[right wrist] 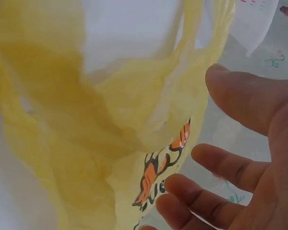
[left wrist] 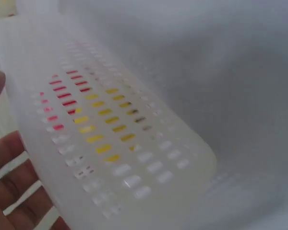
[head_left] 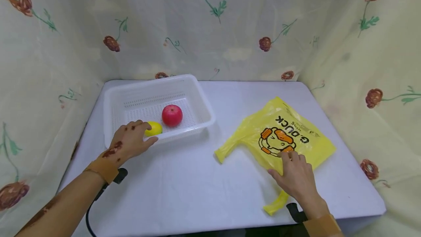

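Observation:
My left hand reaches over the near rim of a white plastic basket, its fingers loosely bent beside a yellow lemon-like fruit. A red apple lies next to that fruit. In the left wrist view, the slotted basket wall shows red and yellow through its holes, with spread fingers at its edge. Over the yellow plastic bag, printed with a duck, my right hand hovers with spread fingers and thumb. The right wrist view shows its fingertips right beside the bag's print.
A white-covered table carries the basket at the back left and the bag at the right. Flower-patterned cloth hangs around the back and sides. One bag handle points left, another toward the front edge.

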Available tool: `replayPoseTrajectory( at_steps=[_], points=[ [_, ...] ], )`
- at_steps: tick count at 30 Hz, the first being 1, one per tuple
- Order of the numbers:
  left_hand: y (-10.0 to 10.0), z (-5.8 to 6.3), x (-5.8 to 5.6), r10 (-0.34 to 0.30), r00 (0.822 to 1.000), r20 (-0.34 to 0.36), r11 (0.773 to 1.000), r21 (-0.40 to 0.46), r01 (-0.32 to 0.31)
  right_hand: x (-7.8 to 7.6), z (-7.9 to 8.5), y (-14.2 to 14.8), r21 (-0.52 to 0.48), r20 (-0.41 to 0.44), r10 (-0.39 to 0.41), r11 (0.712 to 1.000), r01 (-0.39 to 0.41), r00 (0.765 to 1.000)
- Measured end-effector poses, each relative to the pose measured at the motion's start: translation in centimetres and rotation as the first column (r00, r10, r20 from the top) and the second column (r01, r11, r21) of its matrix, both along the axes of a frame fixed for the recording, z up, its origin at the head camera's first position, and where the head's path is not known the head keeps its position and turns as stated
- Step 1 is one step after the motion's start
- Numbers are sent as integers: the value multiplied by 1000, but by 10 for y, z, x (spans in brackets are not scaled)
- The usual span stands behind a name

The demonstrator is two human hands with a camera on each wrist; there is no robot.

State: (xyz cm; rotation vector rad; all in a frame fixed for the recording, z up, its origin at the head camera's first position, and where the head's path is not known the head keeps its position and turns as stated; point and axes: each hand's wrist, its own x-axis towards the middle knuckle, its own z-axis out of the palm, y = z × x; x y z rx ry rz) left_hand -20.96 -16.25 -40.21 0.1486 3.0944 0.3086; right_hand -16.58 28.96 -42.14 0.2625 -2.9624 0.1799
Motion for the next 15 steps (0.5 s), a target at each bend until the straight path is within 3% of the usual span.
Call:
replayPoseTrajectory(
  at_steps=[8, 15],
  points=[
    [-5, -13, 7, -20, 999, 47, 994, 109, 14, 2, -3, 6, -29, 36, -39, 999, 40, 999],
    [-12, -24, 17, -31, 999, -40, 974, 222, 39, 2, -8, 1, -65, 49, -78, 995, 81, 996]
  ],
)
